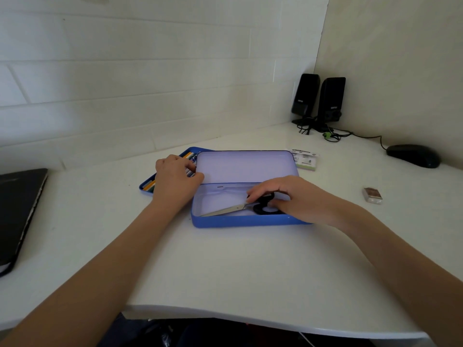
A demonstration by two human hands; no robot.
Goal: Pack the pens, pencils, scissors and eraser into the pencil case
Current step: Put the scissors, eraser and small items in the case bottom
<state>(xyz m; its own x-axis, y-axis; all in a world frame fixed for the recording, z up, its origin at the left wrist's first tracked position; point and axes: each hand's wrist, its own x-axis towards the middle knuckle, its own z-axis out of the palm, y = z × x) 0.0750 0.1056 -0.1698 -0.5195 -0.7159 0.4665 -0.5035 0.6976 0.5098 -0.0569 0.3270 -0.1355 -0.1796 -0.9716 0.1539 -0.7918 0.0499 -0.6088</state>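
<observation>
Right, centre frame on the white desk (225,266) sits the blue pencil case (240,220), lid (246,166) propped up behind its open base. At far left lies a dark laptop (20,209), closed. Just left of the case and partly behind the lid, a blue tray (146,187) holds pens and pencils (150,184), only their ends showing.

The left hand (175,181) rests over that tray, fingers curled down onto the pens beside the lid's left edge; whether it actually has hold of one I cannot tell. The right hand (288,199) is inside the right half of the base, thumb and fingers closed round the black handles of the scissors (240,207), whose shut blades point toward the lower-left corner of the case and lie on its floor.

Upper right, two black speakers (318,98) stand in the corner, each with a small white logo too blurred to read. A black mouse (413,156) sits right of them. Behind the case's right corner is a printed card (304,160), text unreadable. At right, well apart from both hands, lies the small eraser (372,195).
</observation>
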